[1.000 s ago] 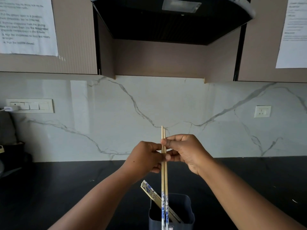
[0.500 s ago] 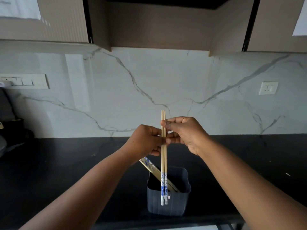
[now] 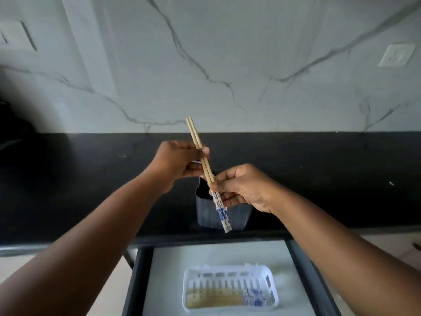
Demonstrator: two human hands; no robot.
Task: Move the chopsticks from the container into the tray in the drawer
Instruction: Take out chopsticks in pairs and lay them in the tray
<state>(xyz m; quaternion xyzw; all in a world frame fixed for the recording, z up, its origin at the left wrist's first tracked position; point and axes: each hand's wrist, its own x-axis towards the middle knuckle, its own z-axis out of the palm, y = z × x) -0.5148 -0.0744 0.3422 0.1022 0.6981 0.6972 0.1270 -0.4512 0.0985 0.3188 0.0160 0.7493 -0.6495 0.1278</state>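
At centre frame, both hands hold one pair of chopsticks (image 3: pixel 206 169), lifted clear of the dark container (image 3: pixel 210 213) that stands on the black counter (image 3: pixel 91 179). The left hand (image 3: pixel 180 161) pinches the bare wooden part above the middle; the right hand (image 3: pixel 241 188) grips lower down, just above the blue-patterned ends, which hang in front of the container. The pair lies side by side, tilted with the plain tips toward the upper left.

Below, at the bottom centre, the drawer (image 3: pixel 136 281) stands open, and the white slotted tray (image 3: pixel 230 288) in it already holds some chopsticks, blurred, lying lengthwise with patterned ends to the right.

The step in hand looks like the carry from container to tray. The next move calls for bringing the pair down over the drawer, turning it level and in line with those in the tray, then letting go low enough that the sticks do not bounce out. Whether more chopsticks remain in the container is hidden.
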